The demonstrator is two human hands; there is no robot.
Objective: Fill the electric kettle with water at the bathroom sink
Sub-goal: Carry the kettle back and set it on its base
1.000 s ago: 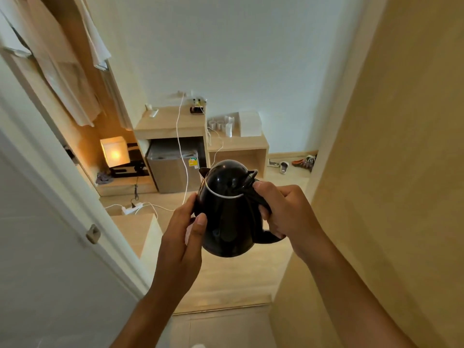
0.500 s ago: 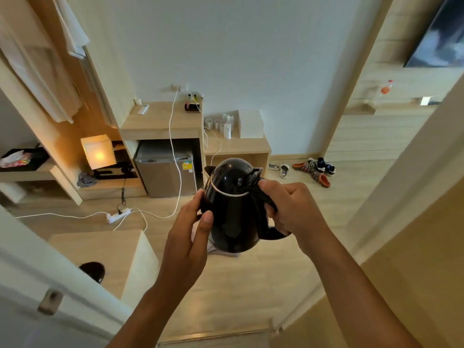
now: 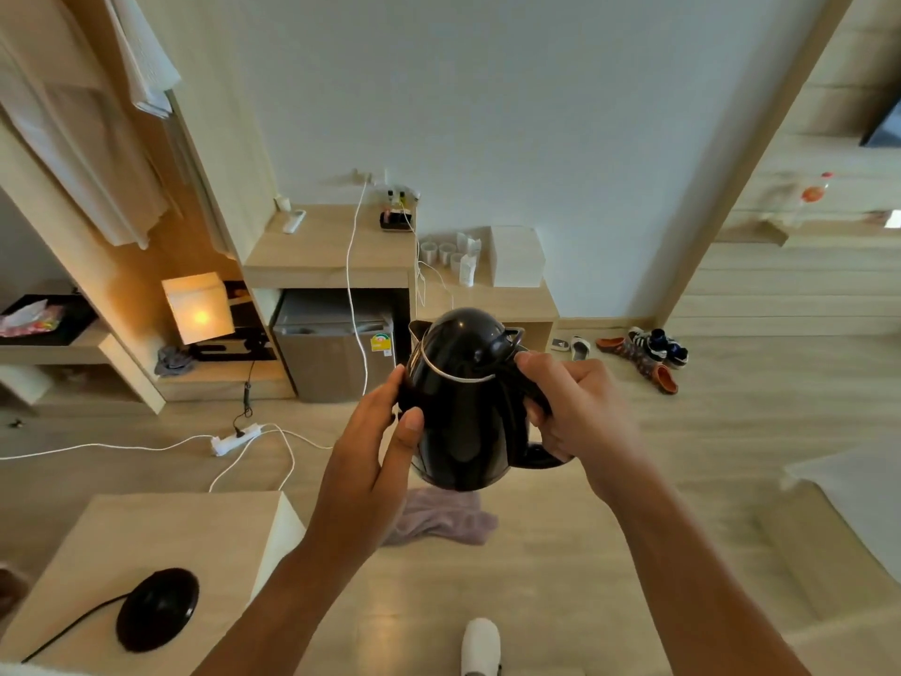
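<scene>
Doorway frame and door gone from view since a second ago; view has swung into the bedroom, with the kettle base [image 3: 157,608] now showing on the low bench [image 3: 146,539] lower left. Kettle [image 3: 465,402] is held in the air in front of the minifridge [image 3: 336,348], above a towel [image 3: 441,519] on the floor, lid closed. Right hand [image 3: 575,412] is wrapped tight on the handle; left hand [image 3: 380,446] rests on the body on the spout side, thumb on the wall, a loose steadying grip, same hold as before. No sink in view; whether there is water inside cannot be told. Judgement: this is the carry stage, filling not shown. To do it well: keep the kettle upright, let the handle hand bear the weight, keep the left palm as a brace, step clear of the power strip [image 3: 234,437] and cables left of the kettle.
</scene>
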